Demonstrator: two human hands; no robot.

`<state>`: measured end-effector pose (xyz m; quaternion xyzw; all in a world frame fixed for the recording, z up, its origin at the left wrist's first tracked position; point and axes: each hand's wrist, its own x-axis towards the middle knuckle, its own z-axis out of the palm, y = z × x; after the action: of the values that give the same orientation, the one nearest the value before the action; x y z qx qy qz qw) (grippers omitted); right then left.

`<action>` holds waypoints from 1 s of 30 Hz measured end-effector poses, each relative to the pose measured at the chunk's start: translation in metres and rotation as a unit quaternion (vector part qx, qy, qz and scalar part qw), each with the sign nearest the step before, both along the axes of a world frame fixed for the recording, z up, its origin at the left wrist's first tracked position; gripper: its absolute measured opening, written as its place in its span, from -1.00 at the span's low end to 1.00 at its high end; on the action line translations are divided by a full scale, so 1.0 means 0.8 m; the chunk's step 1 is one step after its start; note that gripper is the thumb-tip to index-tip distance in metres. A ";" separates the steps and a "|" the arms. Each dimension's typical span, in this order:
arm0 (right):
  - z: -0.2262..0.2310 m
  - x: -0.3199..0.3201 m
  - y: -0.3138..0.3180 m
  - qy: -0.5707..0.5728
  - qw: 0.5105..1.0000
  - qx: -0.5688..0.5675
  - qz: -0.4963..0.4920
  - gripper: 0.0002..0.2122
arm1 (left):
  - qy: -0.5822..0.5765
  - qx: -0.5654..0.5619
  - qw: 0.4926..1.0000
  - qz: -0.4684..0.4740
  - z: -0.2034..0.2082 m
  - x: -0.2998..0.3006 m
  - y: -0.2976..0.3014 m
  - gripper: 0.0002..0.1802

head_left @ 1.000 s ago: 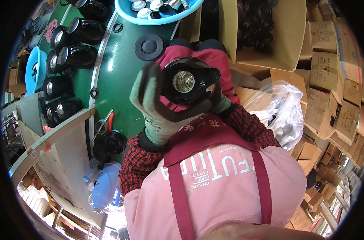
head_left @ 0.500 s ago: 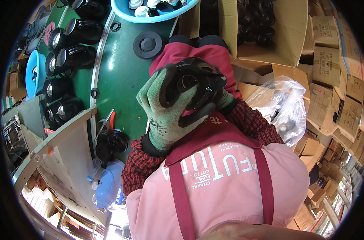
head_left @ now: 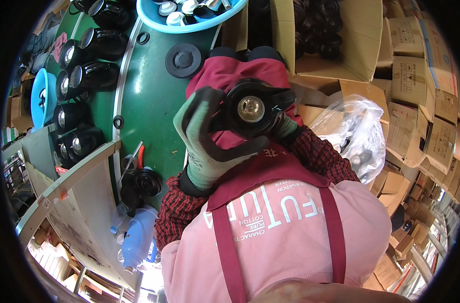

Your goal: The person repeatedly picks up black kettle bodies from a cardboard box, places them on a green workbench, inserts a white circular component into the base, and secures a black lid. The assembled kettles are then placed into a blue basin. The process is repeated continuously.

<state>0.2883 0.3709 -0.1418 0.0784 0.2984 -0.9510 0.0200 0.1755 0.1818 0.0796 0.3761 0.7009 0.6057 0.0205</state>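
Note:
A glossy black thermos jug [head_left: 240,126] is in front of my lap, its round mouth facing up and a shiny liner visible inside. My right hand [head_left: 285,126], gloved and mostly hidden behind the jug, grips its right side. At the jug's left side my left hand [head_left: 199,136], in a green and dark grey glove, has its fingers and thumb spread in a wide curve. A gap with apron cloth shows between that palm and the jug; whether the fingertips touch it I cannot tell.
Several black jugs [head_left: 98,76] line the green table's left side. A black disc [head_left: 184,60] lies near my knees, below a blue basin [head_left: 184,25] of small parts. An open carton [head_left: 341,45] and a clear plastic bag [head_left: 361,136] are at right. A blue jug [head_left: 139,235] is lower left.
My left hand has come off the jug's mouth and moved left, its fingers spreading. The mouth is uncovered and the jug has turned, so its liner shows.

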 end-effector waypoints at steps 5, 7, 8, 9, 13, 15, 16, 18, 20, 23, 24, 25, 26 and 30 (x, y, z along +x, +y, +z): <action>-0.033 0.010 0.003 -0.069 0.997 -0.046 -0.007 -0.40 | -0.122 -0.039 0.992 -0.016 0.001 0.001 -0.009 0.43; -0.029 0.016 0.011 -0.078 0.995 -0.061 0.013 -0.37 | -0.083 -0.052 0.994 -0.039 0.003 -0.001 -0.014 0.37; -0.028 0.020 0.016 -0.069 0.996 0.050 -0.016 -0.34 | -0.065 -0.058 0.995 -0.049 0.005 -0.004 -0.014 0.34; -0.028 0.024 0.021 -0.052 0.985 0.165 -0.017 -0.30 | -0.129 -0.060 0.988 -0.064 0.008 -0.007 -0.017 0.02; -0.047 0.043 0.030 0.023 0.910 0.409 -0.063 -0.16 | -0.146 -0.059 0.985 -0.072 0.014 -0.029 -0.017 -0.29; -0.044 0.042 0.038 0.006 0.940 0.338 -0.049 -0.14 | -0.145 -0.065 0.982 -0.099 0.014 -0.037 -0.019 -0.30; -0.032 0.035 0.049 0.001 0.941 0.336 -0.040 -0.17 | -0.145 -0.079 0.980 -0.110 0.012 -0.039 -0.020 -0.32; 0.010 0.010 0.072 0.084 0.863 0.492 -0.076 -0.23 | -0.128 -0.090 0.981 -0.119 0.002 -0.042 -0.025 -0.31; 0.079 -0.028 0.115 0.079 0.885 0.455 -0.058 -0.32 | -0.113 -0.088 0.982 -0.122 -0.016 -0.042 -0.028 -0.29; 0.187 -0.093 0.174 0.008 0.954 0.297 0.031 -0.43 | -0.088 -0.131 0.976 -0.149 -0.052 -0.039 -0.031 -0.30; 0.209 -0.108 0.177 0.028 0.907 0.417 0.043 -0.45 | -0.079 -0.210 0.958 -0.176 -0.065 -0.039 -0.029 -0.27; 0.219 -0.119 0.167 0.029 0.851 0.524 0.018 -0.46 | -0.046 -0.219 0.963 -0.148 -0.078 -0.035 -0.023 -0.22; 0.220 -0.126 0.154 0.102 0.753 0.650 0.030 -0.42 | -0.027 -0.241 0.962 -0.124 -0.091 -0.031 -0.015 -0.16; 0.178 -0.135 0.104 0.171 0.586 0.777 0.155 -0.45 | 0.078 -0.208 0.973 -0.064 -0.133 -0.031 0.029 0.17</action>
<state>0.1806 0.4538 0.0003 -0.1475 0.9292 -0.3357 0.0472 0.1508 0.2051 -0.0264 0.4540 0.7851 0.4132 0.0824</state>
